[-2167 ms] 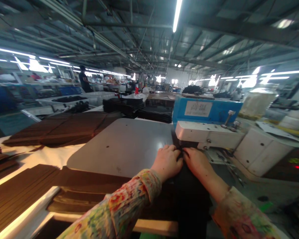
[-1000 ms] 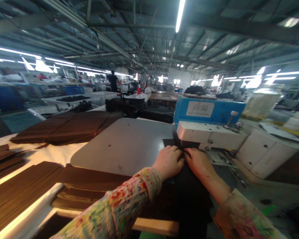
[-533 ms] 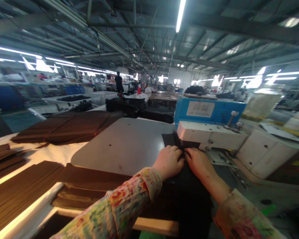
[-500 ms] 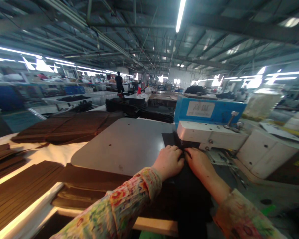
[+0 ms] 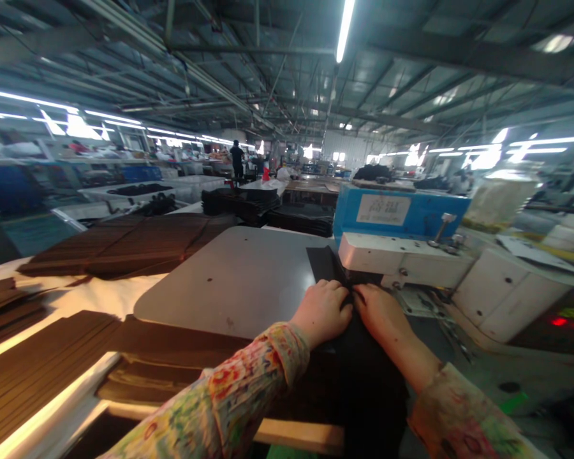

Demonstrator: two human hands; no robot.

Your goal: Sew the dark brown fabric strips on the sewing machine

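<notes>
My left hand (image 5: 321, 310) and my right hand (image 5: 381, 313) rest side by side on a dark fabric piece (image 5: 369, 376), fingers curled and pressed down on it just in front of the white sewing machine head (image 5: 402, 260). The fabric runs under the machine and a strip of it (image 5: 321, 264) shows past the machine on the grey machine table (image 5: 242, 278). The rest of the cloth hangs over the near edge between my arms. Both sleeves are of flowered cloth.
Stacks of brown cut pieces lie at left (image 5: 124, 241) and at near left (image 5: 38, 370). A blue box with a label (image 5: 397, 210) stands behind the machine. Black piles (image 5: 242, 203) sit farther back. A person (image 5: 238, 159) stands far off in the aisle.
The dark fabric has fed farther under the machine, with more of it showing on the grey table beyond. My hands have stayed put. The distant person has walked to the right.
</notes>
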